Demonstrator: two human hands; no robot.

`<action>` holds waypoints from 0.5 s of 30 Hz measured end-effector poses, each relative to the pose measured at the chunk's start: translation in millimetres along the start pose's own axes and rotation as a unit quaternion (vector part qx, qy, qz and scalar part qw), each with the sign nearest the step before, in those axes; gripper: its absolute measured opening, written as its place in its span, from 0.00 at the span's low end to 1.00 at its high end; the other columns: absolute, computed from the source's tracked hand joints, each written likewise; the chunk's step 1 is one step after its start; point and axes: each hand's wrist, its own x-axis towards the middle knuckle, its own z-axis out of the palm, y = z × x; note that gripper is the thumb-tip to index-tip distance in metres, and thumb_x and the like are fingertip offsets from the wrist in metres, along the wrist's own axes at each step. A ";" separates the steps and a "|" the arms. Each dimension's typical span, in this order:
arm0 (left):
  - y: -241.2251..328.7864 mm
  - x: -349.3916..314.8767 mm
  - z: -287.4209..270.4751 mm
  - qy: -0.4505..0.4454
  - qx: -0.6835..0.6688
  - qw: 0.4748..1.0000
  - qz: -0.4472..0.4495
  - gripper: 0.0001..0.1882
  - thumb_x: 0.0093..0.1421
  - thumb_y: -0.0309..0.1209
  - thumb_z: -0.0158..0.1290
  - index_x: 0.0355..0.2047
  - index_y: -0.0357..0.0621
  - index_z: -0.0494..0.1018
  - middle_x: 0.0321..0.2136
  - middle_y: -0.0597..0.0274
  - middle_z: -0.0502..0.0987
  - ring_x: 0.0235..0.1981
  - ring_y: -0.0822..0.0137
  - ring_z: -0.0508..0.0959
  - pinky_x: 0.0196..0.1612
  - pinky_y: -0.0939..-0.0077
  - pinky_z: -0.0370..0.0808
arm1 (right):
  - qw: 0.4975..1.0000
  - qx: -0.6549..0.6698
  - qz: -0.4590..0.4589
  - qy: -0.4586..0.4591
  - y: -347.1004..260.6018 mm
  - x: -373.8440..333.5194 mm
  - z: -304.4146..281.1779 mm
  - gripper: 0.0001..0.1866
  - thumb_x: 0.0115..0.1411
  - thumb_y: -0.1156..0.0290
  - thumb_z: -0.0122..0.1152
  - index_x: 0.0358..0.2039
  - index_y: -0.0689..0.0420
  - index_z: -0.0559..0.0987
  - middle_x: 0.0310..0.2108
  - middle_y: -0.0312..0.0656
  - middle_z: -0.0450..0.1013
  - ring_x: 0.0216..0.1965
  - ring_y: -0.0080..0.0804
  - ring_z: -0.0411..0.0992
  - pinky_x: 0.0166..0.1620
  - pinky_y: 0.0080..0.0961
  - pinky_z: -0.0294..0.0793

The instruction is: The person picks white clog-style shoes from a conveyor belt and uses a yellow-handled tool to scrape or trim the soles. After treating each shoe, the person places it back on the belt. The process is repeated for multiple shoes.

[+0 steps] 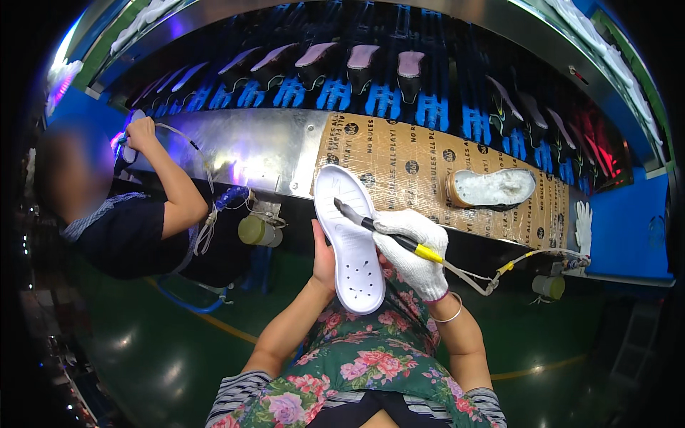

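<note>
Left hand (325, 258) grips a white shoe sole (351, 239) from behind; gloved right hand (414, 250), closed around a glue applicator brush (378, 228), touches the sole's upper half. Coating appears underway, extent indiscernible.

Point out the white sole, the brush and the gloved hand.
white sole (354, 242), head view, middle of its face
brush (378, 228), head view, black handle
right hand (414, 250), head view, back of the glove

Single head-worn fisheye, looking steeply down and forward. Close on the worktop (271, 146); conveyor (399, 85) just beyond. Edges bend hard.
</note>
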 end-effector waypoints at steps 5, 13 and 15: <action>-13.4 6.3 14.1 0.031 0.135 0.987 0.085 0.56 0.65 0.81 0.23 0.76 0.50 0.57 0.66 0.53 0.72 0.62 0.51 0.77 0.65 0.50 0.75 | 0.966 -0.157 -0.204 0.005 -20.7 23.7 -1.3 0.14 0.53 0.78 0.77 0.42 0.57 0.88 0.40 0.49 0.85 0.41 0.44 0.84 0.47 0.34 0.82; -30.7 5.2 11.6 0.072 0.292 0.950 0.088 0.55 0.67 0.79 0.19 0.79 0.51 0.50 0.73 0.55 0.63 0.72 0.56 0.66 0.75 0.57 0.63 | 0.907 -0.258 -0.332 -0.008 -7.4 22.3 8.1 0.24 0.45 0.77 0.74 0.46 0.56 0.87 0.44 0.46 0.85 0.44 0.47 0.84 0.45 0.38 0.82; -24.7 4.8 9.8 0.091 0.330 0.935 0.098 0.56 0.66 0.79 0.19 0.78 0.51 0.51 0.72 0.54 0.65 0.72 0.56 0.67 0.75 0.57 0.64 | 0.926 -0.208 -0.315 -0.028 -3.4 12.5 14.5 0.22 0.46 0.78 0.74 0.46 0.56 0.87 0.44 0.45 0.85 0.44 0.47 0.84 0.45 0.38 0.82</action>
